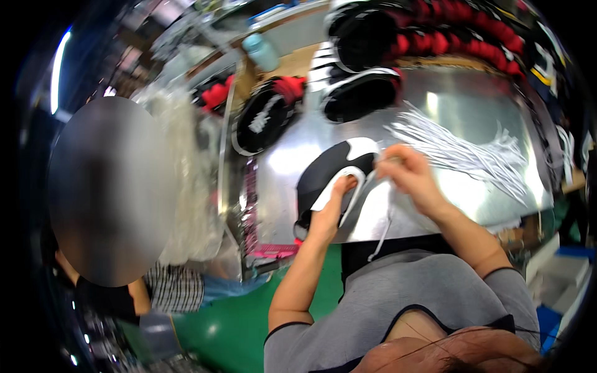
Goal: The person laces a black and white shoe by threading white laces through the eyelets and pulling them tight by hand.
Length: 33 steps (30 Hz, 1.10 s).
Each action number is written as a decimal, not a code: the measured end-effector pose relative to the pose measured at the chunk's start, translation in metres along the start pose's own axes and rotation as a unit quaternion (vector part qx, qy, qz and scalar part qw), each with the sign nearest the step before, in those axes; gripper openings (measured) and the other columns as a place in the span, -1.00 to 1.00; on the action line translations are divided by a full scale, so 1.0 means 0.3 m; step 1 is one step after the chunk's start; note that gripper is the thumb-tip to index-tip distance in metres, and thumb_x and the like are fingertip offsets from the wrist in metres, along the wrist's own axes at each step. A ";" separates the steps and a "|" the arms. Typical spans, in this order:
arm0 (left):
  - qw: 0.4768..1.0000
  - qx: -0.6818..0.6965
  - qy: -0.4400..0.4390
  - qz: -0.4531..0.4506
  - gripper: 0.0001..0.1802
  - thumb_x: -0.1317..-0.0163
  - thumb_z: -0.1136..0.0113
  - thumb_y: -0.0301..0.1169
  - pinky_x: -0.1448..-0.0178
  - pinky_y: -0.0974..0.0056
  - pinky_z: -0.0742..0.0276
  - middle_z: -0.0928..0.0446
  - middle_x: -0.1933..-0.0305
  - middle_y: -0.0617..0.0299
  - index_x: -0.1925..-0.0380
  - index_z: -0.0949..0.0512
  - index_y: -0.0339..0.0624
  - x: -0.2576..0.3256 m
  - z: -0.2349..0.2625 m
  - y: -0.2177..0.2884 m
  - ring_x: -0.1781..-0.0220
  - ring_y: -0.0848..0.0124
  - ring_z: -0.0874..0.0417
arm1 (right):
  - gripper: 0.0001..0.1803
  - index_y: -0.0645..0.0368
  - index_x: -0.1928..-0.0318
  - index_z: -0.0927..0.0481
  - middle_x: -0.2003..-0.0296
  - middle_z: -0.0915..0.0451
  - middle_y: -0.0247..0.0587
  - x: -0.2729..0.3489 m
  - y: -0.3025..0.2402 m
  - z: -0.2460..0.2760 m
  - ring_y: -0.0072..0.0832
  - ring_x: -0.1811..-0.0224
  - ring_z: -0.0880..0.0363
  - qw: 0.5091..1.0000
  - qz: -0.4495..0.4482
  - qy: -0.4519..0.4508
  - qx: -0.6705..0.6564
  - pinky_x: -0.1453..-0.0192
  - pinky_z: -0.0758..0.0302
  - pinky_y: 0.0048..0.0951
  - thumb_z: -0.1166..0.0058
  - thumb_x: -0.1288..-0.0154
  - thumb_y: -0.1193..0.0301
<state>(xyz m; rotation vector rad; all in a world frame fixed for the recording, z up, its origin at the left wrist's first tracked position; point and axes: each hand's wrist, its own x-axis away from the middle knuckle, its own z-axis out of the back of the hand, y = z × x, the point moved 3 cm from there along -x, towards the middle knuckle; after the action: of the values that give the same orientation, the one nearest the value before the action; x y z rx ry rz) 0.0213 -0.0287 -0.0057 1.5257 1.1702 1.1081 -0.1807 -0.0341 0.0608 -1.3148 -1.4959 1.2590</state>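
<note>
My left hand (329,208) grips a black-and-white shoe upper (323,168) above the metal tabletop, its thumb tucked into the white-edged opening. At the upper's right side, my right hand (407,174) is closed in a pinch, blurred by motion. A thin white shoelace (384,233) hangs below that hand over the table's near edge; its upper end is hard to make out at the fingertips. To the right of the hands lies a loose bundle of white shoelaces (463,152).
Black, red and white shoe uppers (360,96) stand at the back, with long red-and-black stacks (460,43) behind right. Another upper (264,118) leans at the left, near a light-blue bottle (260,53). Clear plastic bags (186,168) and another person (177,289) are further left.
</note>
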 end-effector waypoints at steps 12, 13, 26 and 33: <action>0.999 0.040 -0.020 -0.016 -0.63 -0.50 -0.12 -0.28 -0.37 0.24 -0.44 -0.61 -0.11 0.11 -0.12 -0.56 -0.33 0.029 -0.076 0.028 -0.17 0.36 -0.60 | -0.82 0.22 0.24 -0.63 0.48 -0.63 -0.39 0.017 0.126 -0.017 -0.72 0.45 -0.50 0.993 -0.073 -0.051 0.080 0.31 -0.40 -0.58 -0.17 -0.34 0.34; 0.999 0.040 -0.003 -0.016 -0.66 -0.49 -0.14 -0.30 -0.31 0.27 -0.46 -0.63 -0.08 0.14 -0.08 -0.58 -0.33 0.028 -0.079 0.024 -0.12 0.38 -0.62 | -0.81 0.22 0.25 -0.62 0.49 -0.64 -0.37 0.017 0.127 -0.015 -0.69 0.47 -0.50 0.991 -0.072 -0.046 0.101 0.33 -0.42 -0.55 -0.17 -0.33 0.33; 0.997 0.031 0.073 -0.024 -0.77 -0.43 -0.22 -0.41 -0.14 0.36 -0.55 -0.67 0.03 0.20 0.01 -0.64 -0.30 0.034 -0.107 0.046 0.01 0.46 -0.66 | -0.79 0.24 0.07 -0.48 0.37 -0.69 -0.08 0.055 0.050 -0.007 -0.24 0.31 -0.72 0.974 0.117 -0.027 0.193 0.21 -0.57 -0.34 -0.07 -0.48 0.34; 0.993 -0.056 0.091 -0.044 -0.73 -0.45 -0.20 -0.41 -0.13 0.38 -0.54 -0.66 0.00 0.20 -0.04 -0.63 -0.34 0.062 -0.116 0.086 -0.01 0.46 -0.65 | -0.82 0.24 0.06 -0.45 0.31 -0.71 -0.05 0.013 0.045 -0.002 -0.18 0.23 -0.75 0.969 0.106 -0.075 0.209 0.15 -0.61 -0.31 -0.06 -0.46 0.42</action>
<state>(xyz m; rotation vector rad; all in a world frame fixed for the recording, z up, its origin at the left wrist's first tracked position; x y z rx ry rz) -0.0049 -0.0102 0.0289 1.2976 1.2621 1.2518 -0.1778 -0.0303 0.0476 -1.1348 -1.1192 1.7352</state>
